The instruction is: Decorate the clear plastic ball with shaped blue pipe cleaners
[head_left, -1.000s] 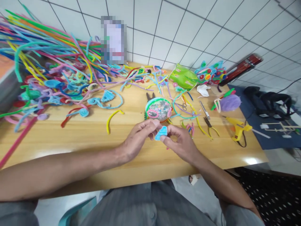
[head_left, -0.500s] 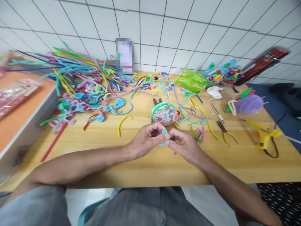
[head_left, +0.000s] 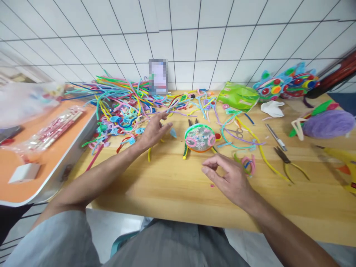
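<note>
My left hand (head_left: 155, 129) reaches over the near right edge of the pipe cleaner pile (head_left: 122, 115), its thumb and fingers apart. A small light-blue cone (head_left: 172, 132) lies by its fingertips; I see nothing held. My right hand (head_left: 226, 174) hovers over the front of the table, thumb and forefinger curled together in a pinch. Whatever may be between those tips is hidden. Between and beyond the hands sits a round craft figure (head_left: 200, 138) with a speckled body, two pink rings and a green-and-white rim. Coiled pink and blue pipe cleaners (head_left: 250, 165) lie just right of my right hand.
Pliers (head_left: 286, 159), a craft knife (head_left: 276, 137) and scissors (head_left: 237, 132) lie to the right. Beyond are a yellow glue gun (head_left: 342, 159) and a purple fuzzy figure (head_left: 329, 124). A green packet (head_left: 237, 97) and a phone (head_left: 158, 78) stand at the back. An orange-topped table (head_left: 52, 163) adjoins at left.
My hands were together, pinching a light-blue piece; now they are apart. The left has moved left and away, its fingers opened. The right stays near the front. The view has turned left.
</note>
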Demonstrator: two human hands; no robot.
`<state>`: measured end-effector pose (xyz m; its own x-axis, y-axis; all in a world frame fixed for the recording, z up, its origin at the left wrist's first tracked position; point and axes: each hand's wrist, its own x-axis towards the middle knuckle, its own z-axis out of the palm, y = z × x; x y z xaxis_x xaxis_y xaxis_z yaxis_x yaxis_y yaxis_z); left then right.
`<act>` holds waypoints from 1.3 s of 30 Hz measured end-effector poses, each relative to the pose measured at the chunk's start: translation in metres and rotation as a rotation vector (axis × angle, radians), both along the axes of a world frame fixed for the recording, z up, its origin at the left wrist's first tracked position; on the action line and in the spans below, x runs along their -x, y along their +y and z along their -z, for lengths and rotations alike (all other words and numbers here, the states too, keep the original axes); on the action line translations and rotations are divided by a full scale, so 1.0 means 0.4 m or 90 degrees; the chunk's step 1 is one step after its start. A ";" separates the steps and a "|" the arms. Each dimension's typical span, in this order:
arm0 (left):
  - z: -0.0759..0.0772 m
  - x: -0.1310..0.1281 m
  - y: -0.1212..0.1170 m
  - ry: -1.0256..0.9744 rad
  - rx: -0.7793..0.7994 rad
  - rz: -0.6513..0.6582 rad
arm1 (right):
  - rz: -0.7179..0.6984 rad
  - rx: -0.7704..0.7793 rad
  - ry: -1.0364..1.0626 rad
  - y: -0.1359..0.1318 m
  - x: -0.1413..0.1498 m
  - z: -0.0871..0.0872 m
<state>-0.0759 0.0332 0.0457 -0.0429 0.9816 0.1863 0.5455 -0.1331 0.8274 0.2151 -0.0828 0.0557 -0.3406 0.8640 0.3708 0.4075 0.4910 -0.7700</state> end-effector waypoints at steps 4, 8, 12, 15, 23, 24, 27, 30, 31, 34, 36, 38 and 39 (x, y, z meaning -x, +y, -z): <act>-0.019 0.026 -0.023 -0.095 -0.023 -0.004 | -0.002 0.010 -0.001 -0.007 0.004 0.007; -0.043 0.019 -0.065 -0.243 0.022 0.029 | -0.027 -0.005 -0.010 -0.011 0.011 0.016; -0.044 0.002 -0.091 -0.321 0.080 0.037 | -0.039 0.009 -0.023 -0.012 0.016 0.026; -0.036 0.005 -0.097 -0.327 0.107 0.043 | -0.039 0.027 -0.025 -0.011 0.018 0.031; -0.042 -0.049 -0.246 -0.063 0.023 0.293 | -0.072 0.087 -0.018 -0.015 0.033 0.033; -0.040 -0.068 -0.270 -0.036 0.009 0.364 | -0.085 0.090 -0.023 -0.017 0.037 0.034; -0.025 -0.111 -0.316 0.008 -0.104 0.452 | -0.105 0.059 -0.042 -0.020 0.042 0.043; -0.007 -0.109 -0.306 0.038 -0.183 0.384 | -0.100 -0.004 -0.051 -0.016 0.035 0.049; -0.002 -0.098 -0.291 0.054 -0.196 0.353 | -0.090 -0.021 -0.051 -0.013 0.031 0.047; 0.014 -0.049 -0.216 0.134 -0.205 0.263 | -0.042 -0.051 -0.035 -0.004 0.013 0.026; 0.032 -0.023 -0.163 0.205 -0.192 0.208 | -0.009 -0.045 -0.015 0.000 0.003 0.006; 0.057 -0.012 -0.121 0.297 -0.181 0.215 | 0.015 -0.028 0.001 0.002 -0.005 -0.009; 0.072 -0.012 -0.107 0.344 -0.169 0.228 | 0.026 -0.021 0.004 0.003 -0.008 -0.014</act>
